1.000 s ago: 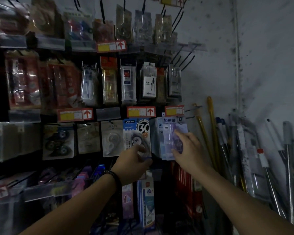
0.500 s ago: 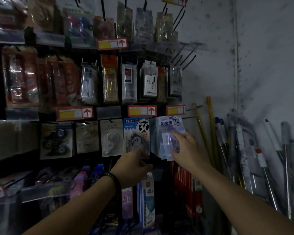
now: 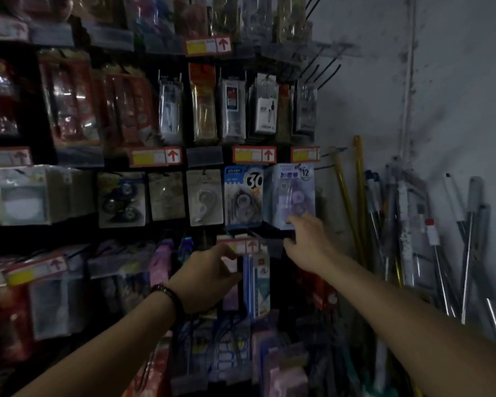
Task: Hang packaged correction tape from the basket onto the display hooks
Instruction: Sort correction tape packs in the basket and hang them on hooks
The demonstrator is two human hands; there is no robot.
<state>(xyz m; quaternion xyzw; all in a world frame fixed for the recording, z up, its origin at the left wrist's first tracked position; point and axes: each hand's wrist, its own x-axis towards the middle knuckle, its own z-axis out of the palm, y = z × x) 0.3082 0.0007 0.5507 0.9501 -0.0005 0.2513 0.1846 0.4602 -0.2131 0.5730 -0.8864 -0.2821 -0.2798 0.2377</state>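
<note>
Purple-and-white carded correction tape pack marked 12 (image 3: 294, 193) is hanging on the display hook, right next to the blue pack marked 30 (image 3: 242, 196). Right hand (image 3: 307, 242) sits loose and open just under it, fingertips at the bottom edge. Left hand (image 3: 209, 277) is curled, gripping nothing I can see. Basket isn't in view, so what's left is anyone's guess.

Two correction tape packs (image 3: 294, 193) hang side by side, price tags (image 3: 254, 154) above (poles (image 3: 358, 202) lean right).
</note>
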